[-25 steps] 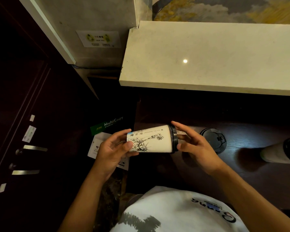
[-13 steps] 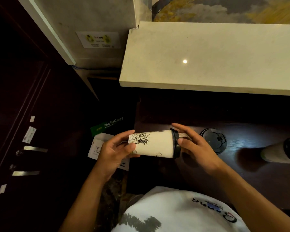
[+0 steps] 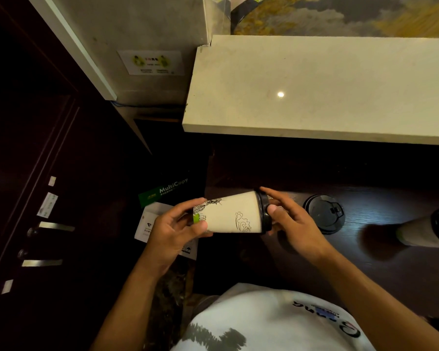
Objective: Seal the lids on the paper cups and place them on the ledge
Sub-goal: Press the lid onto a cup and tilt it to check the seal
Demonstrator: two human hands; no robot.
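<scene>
I hold a white paper cup [image 3: 235, 214] with black line drawings on its side, lying horizontally between both hands above the dark desk. My left hand [image 3: 174, 230] grips its base end. My right hand [image 3: 293, 224] wraps the black lid [image 3: 264, 211] on its mouth, thumb pressed on the rim. A second black lid [image 3: 323, 214] lies flat on the dark wooden desk [image 3: 365, 262] just right of my right hand. Another capped cup [image 3: 426, 231] lies at the right edge. The pale stone ledge [image 3: 314, 89] runs across the upper right, bare.
A green MultiCopy paper box [image 3: 165, 192] and a white paper sheet [image 3: 150, 224] sit on the floor behind my left hand. Dark cabinet doors with metal handles [image 3: 48, 226] stand at the left. A wall pillar with a sticker [image 3: 151, 62] meets the ledge's left end.
The cup has turned about its long axis between my hands, so a different part of the drawing faces up. Both hands stay in nearly the same place.
</scene>
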